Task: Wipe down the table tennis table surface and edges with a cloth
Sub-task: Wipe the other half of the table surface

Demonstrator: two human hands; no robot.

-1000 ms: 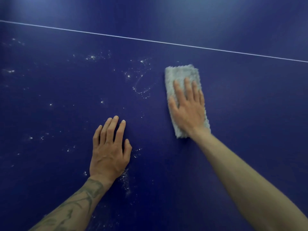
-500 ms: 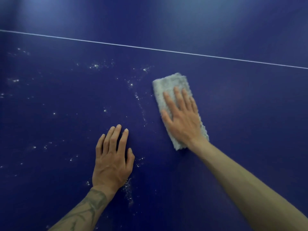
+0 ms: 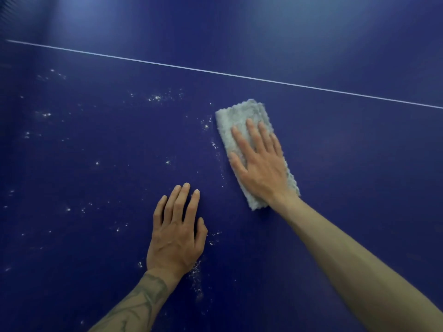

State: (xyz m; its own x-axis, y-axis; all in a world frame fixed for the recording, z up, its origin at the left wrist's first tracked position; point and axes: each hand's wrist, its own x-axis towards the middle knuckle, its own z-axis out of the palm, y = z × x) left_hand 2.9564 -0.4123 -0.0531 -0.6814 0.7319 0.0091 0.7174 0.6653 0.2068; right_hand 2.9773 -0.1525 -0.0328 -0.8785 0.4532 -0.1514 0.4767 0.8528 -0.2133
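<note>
- The right hand (image 3: 261, 171) lies flat on the grey cloth (image 3: 239, 116), fingers straight, pressing it down on the blue table (image 3: 359, 164)
- The left hand (image 3: 177, 236) lies flat on the table too, holding nothing, down and to the left of the cloth
- The cloth is a long folded strip; its long way runs from the wrist toward the white line (image 3: 239, 76), leaning a bit left
- White specks (image 3: 213, 144) sit just beside the cloth's left long side, and more lie further left
- I think the next push should go left, long side first, with the right hand
</note>
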